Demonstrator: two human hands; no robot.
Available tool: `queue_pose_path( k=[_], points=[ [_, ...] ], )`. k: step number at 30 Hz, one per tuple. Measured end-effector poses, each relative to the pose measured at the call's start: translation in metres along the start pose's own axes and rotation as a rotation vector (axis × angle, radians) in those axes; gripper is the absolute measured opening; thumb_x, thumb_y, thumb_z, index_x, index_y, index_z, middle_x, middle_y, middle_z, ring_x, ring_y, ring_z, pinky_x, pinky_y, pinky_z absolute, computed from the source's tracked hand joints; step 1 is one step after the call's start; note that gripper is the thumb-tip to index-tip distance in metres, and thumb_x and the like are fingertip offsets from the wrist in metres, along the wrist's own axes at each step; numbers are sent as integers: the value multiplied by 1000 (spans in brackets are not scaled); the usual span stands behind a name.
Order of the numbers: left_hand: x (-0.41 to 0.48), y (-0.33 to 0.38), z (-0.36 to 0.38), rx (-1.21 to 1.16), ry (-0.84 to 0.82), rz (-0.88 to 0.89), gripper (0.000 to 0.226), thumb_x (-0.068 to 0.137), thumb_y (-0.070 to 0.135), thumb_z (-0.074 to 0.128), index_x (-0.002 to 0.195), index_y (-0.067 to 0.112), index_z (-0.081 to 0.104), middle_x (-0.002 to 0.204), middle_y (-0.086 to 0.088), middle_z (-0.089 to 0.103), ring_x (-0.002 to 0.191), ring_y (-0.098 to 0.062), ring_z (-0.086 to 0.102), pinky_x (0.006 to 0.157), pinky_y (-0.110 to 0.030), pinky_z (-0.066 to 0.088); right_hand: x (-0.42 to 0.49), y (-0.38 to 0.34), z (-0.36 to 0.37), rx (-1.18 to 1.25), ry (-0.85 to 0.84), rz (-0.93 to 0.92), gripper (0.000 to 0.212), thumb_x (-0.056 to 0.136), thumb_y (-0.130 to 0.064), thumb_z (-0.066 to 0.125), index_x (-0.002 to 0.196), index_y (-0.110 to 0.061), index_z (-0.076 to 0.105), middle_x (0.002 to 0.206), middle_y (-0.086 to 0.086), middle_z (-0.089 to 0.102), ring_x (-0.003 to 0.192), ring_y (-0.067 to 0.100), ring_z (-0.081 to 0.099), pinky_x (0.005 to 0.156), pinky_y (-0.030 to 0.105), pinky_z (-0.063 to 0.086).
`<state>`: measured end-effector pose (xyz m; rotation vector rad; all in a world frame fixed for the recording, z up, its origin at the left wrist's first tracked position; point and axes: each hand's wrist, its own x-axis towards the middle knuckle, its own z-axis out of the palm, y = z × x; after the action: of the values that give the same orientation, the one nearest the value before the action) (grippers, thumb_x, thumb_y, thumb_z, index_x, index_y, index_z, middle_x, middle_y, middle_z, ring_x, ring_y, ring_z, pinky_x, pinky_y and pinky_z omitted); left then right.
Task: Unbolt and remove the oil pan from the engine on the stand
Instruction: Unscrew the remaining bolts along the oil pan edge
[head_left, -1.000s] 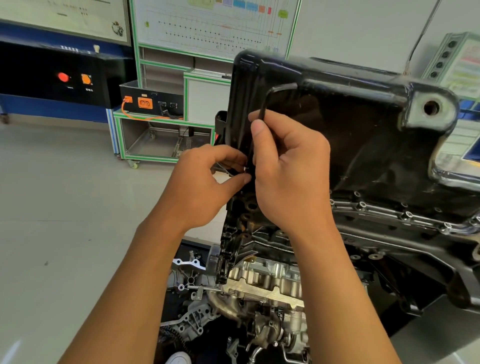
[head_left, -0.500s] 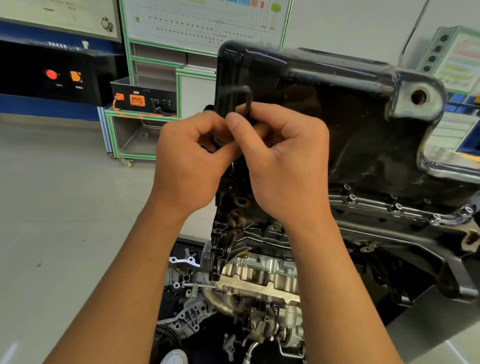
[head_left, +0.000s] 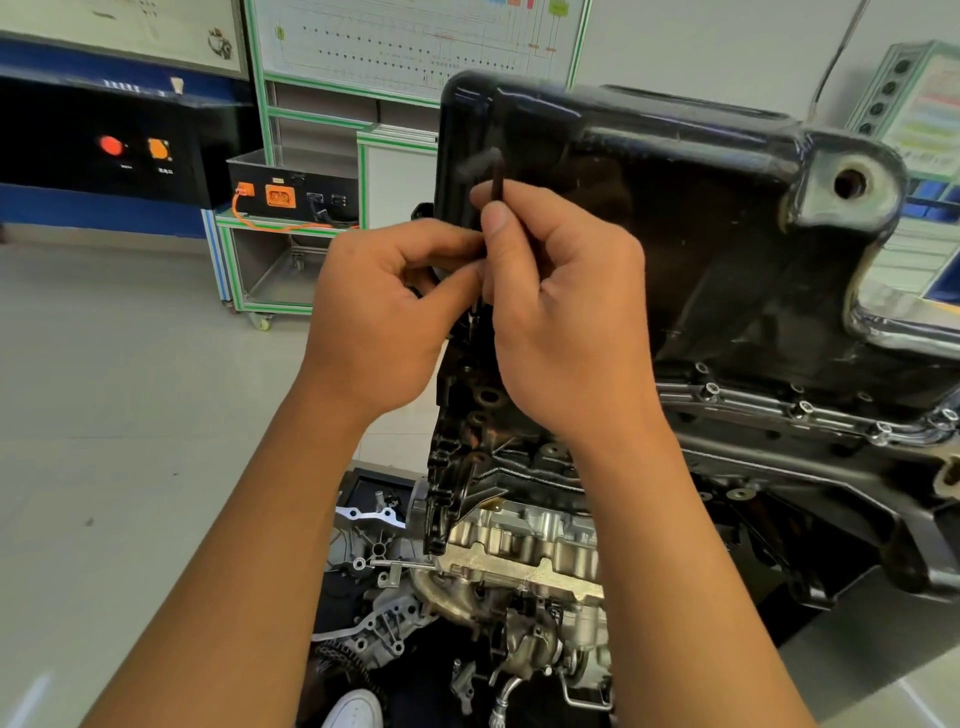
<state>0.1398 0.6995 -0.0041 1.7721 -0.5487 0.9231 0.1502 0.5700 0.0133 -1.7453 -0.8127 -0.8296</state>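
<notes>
- The right hand (head_left: 561, 322) is gripping a black L-shaped key (head_left: 497, 174), thumb pressing along its shaft, seemingly to turn it.
- The left hand (head_left: 384, 322) is pinching the same shaft lower down, apparently steadying the tip in a bolt head; the tip itself is hidden.
- The oil pan (head_left: 675, 208) is sitting uppermost on the upturned engine (head_left: 519, 545), directly behind both hands.
- Bolts (head_left: 802, 409) are showing along the flange at the right, so unbolting is judged unfinished.

I'm reaching both forearms up from the bottom edge, hands touching at frame center. My right hand (head_left: 566, 312) is gripping the hex key (head_left: 497, 176) upright, and my left hand (head_left: 384, 322) is pinching its shaft.
</notes>
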Motion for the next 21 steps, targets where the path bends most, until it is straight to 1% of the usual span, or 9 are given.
queue_pose_path(
  k=[3, 5, 7, 9, 11, 13, 16, 17, 21],
  points=[
    [1, 1, 4, 27, 73, 7, 10, 87, 15, 70, 96, 10, 71, 84, -8, 72, 76, -30, 69, 66, -46, 57, 0, 0, 1, 29, 56, -22, 13, 94, -16, 67, 90, -6, 75, 63, 0, 65, 61, 17, 63, 59, 41, 52],
    [2, 0, 8, 20, 107, -1, 15, 85, 16, 73, 90, 2, 70, 81, -11, 70, 72, -34, 66, 60, -47, 55, 0, 1, 4, 60, 138, -29, 11, 90, -14, 73, 84, -5, 75, 61, 3, 65, 60, 20, 64, 57, 40, 52],
    [2, 0, 10, 0, 108, 1, 12, 85, 10, 74, 93, 3, 70, 80, -2, 69, 71, -23, 67, 61, -39, 57, -1, 3, 7, 82, 188, -34, 11, 88, -12, 74, 81, -4, 76, 64, 4, 69, 62, 19, 67, 58, 40, 54],
    [2, 0, 8, -9, 72, 6, 20, 87, 7, 72, 106, 9, 70, 87, 4, 71, 79, -11, 69, 67, -26, 57, -2, 4, 9, 117, 209, -36, 12, 88, -10, 74, 80, -2, 77, 68, 8, 72, 66, 23, 70, 60, 44, 56],
    [2, -2, 4, -16, -2, 11, 24, 90, 7, 69, 113, 11, 69, 96, -4, 72, 92, -16, 70, 78, -33, 59, -2, 5, 10, 143, 211, -30, 12, 89, -9, 73, 82, 0, 77, 71, 10, 72, 68, 26, 70, 61, 46, 56],
    [3, -3, 0, -16, -97, 21, 21, 93, 6, 64, 111, 14, 70, 98, -5, 73, 95, -19, 69, 80, -37, 59, -2, 4, 10, 117, 196, -33, 12, 91, -9, 71, 85, -1, 78, 72, 10, 72, 69, 25, 70, 62, 45, 55],
    [3, -2, -5, -26, -181, 25, 28, 95, 3, 60, 101, 29, 68, 89, 19, 71, 88, -2, 68, 75, -18, 52, -3, 3, 8, 59, 169, -60, 13, 94, -9, 66, 91, -2, 77, 73, 9, 70, 69, 22, 66, 62, 43, 52],
    [3, -2, -5, -17, -178, 21, 30, 95, 3, 61, 99, 32, 67, 88, 20, 71, 86, -2, 68, 74, -16, 51, -3, 2, 8, 43, 159, -70, 14, 95, -9, 65, 93, -1, 76, 74, 9, 70, 70, 22, 66, 63, 42, 52],
    [1, -2, -2, 10, -71, 11, 20, 92, 5, 65, 103, 21, 70, 87, 1, 73, 81, -14, 70, 70, -20, 55, -5, 1, 7, -7, 148, -101, 12, 95, -8, 64, 95, -1, 75, 75, 9, 69, 71, 21, 64, 65, 43, 52]
  ],
)
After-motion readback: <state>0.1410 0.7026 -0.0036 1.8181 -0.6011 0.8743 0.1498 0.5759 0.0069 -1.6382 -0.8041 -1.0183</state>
